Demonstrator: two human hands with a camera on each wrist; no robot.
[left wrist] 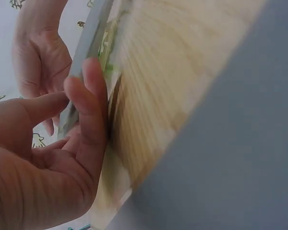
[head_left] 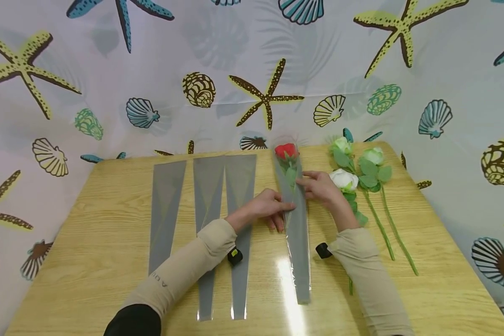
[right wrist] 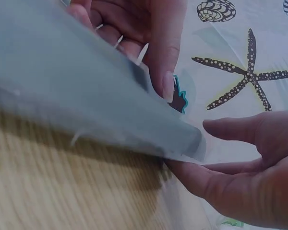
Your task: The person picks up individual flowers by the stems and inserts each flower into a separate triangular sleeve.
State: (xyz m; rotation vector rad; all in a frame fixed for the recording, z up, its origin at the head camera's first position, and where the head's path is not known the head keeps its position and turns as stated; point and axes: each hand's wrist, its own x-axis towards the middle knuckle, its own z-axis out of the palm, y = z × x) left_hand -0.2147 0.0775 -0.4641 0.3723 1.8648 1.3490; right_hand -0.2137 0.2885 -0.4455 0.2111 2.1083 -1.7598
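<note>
At 9 o'clock from the filled sleeve (head_left: 298, 252), three flat sleeves (head_left: 206, 196) lie side by side on the surface (head_left: 117, 214), seemingly spaced for easy pickup. At 10, the left hand (head_left: 269, 209) pinches the filled sleeve's near edge, thumb over it. The red rose (head_left: 286, 150) sits inside at 12, bloom at the wide end, probably to spare its petals. At 1, the right hand (head_left: 320, 186) grips the opposite edge, likely for steadiness. Pale roses (head_left: 345, 179) lie at 2, apparently within reach.

The red rose (head_left: 286, 150), green-leaved, lay inside a grey tapered sleeve (head_left: 298, 252), bloom at the wide far end.
</note>
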